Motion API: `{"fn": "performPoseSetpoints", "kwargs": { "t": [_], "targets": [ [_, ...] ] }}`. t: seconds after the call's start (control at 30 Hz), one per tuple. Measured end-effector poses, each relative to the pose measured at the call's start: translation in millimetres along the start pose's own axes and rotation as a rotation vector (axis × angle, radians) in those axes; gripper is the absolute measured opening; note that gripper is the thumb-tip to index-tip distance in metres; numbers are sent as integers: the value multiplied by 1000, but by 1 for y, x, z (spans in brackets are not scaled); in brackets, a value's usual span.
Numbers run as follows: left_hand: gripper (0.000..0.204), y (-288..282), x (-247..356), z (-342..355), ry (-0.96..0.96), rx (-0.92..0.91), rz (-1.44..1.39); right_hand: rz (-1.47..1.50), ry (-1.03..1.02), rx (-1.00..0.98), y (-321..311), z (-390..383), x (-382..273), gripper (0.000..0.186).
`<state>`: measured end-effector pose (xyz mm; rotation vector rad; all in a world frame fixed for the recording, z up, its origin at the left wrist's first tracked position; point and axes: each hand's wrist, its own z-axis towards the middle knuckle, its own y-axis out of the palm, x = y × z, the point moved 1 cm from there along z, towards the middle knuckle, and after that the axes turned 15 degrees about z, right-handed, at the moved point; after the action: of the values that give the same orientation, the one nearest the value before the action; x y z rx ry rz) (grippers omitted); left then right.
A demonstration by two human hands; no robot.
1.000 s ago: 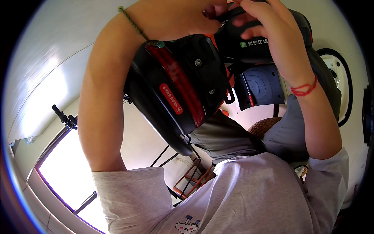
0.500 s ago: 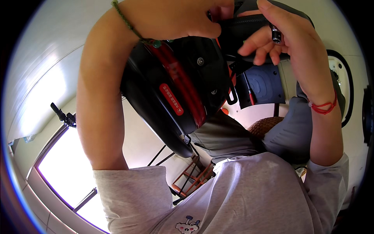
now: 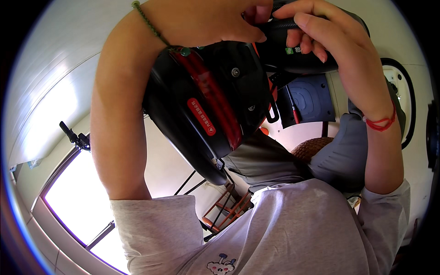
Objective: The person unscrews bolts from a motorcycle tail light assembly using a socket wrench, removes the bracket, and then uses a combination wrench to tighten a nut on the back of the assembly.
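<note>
In front of me is the black rear end of a scooter-like vehicle, with a long red tail light (image 3: 213,94), a black fender (image 3: 169,117) and a red label (image 3: 201,117). Bolts (image 3: 235,72) show on its black plastic. My left hand (image 3: 211,20) reaches across its top, fingers curled at the black padded part (image 3: 275,39) that looks like a seat; what they grip is hidden. Against the same part, close to the left fingertips, my right hand (image 3: 321,30) has its fingers bent and thumb drawn in. Whatever its fingers hold is out of sight.
A red-handled screwdriver (image 3: 294,110) lies on a dark blue plastic panel (image 3: 316,96). Beyond my knees is a woven brown seat or basket (image 3: 311,149). An orange-brown metal frame (image 3: 227,211) stands below the fender. A black handlebar grip (image 3: 71,133) shows at the left.
My right hand has turned and moved left onto the black padded part, fingers curling in. The short dark tool with a metal tip in it has gone from sight. My left hand barely moved.
</note>
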<state>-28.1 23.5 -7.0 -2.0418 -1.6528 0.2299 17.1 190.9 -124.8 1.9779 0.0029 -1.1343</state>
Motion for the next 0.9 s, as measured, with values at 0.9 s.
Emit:
{"fn": "performPoseSetpoints", "kwargs": {
  "t": [0.9],
  "targets": [
    [16, 1, -1, 6, 46, -36, -97, -139, 55, -45, -2, -2, -8, 28]
  ]
}}
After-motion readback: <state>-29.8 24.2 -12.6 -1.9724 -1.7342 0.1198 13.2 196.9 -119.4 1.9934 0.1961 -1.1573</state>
